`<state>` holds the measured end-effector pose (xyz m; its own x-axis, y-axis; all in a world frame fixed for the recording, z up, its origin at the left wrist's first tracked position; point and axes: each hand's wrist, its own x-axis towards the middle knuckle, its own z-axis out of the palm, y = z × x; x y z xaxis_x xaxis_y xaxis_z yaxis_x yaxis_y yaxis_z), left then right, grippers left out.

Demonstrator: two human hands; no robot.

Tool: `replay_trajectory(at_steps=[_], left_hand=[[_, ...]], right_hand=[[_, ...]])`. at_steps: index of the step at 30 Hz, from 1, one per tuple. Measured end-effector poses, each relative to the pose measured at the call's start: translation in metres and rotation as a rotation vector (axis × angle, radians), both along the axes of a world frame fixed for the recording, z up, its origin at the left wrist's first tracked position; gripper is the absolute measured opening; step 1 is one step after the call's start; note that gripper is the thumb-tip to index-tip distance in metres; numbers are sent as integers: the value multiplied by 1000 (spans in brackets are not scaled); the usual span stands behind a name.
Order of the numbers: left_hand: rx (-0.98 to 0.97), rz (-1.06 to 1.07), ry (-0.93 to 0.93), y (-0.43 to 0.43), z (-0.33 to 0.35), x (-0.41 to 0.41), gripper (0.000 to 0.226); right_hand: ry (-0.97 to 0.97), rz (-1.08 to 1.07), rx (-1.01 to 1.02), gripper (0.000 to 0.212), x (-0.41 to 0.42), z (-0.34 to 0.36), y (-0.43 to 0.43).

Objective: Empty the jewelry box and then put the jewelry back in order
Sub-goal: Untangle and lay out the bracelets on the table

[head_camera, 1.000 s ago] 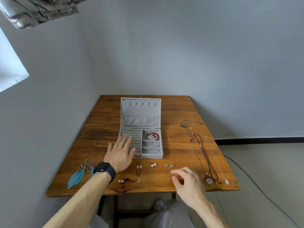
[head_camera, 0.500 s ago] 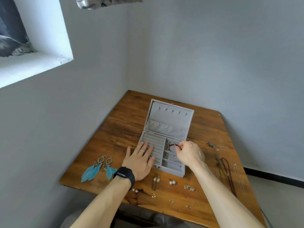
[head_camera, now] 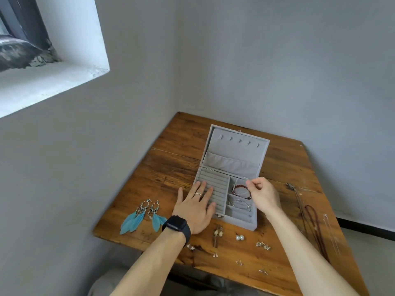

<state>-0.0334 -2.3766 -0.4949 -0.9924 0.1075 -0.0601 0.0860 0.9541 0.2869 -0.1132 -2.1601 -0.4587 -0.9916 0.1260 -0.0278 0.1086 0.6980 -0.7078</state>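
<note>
Head view: your left hand [head_camera: 195, 210] lies flat, fingers straight and spread, on the ring rolls in the left half of the grey jewelry box [head_camera: 233, 165], which stands with its lid open on the wooden table [head_camera: 171, 167]. Your right hand [head_camera: 264, 195], fingers curled, pinches the red bead bracelet [head_camera: 240, 186] between thumb and forefinger at the box's upper right compartment. Blue feather earrings [head_camera: 139, 216] lie left of the box, pearl studs [head_camera: 239, 237] in front of it, necklaces [head_camera: 312, 218] to its right.

Table [head_camera: 175, 165]: jewelry box [head_camera: 235, 150], earrings [head_camera: 136, 218], necklaces [head_camera: 291, 186]
</note>
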Motion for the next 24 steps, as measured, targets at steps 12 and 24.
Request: replay_trajectory(at_steps=[12, 24], left_hand=[[-177, -63, 196, 6, 30, -19, 47], [-545, -350, 208, 69, 60, -87, 29]], right_hand=[[17, -295, -744, 8, 98, -29, 68], [32, -232, -604, 7, 114, -48, 67]])
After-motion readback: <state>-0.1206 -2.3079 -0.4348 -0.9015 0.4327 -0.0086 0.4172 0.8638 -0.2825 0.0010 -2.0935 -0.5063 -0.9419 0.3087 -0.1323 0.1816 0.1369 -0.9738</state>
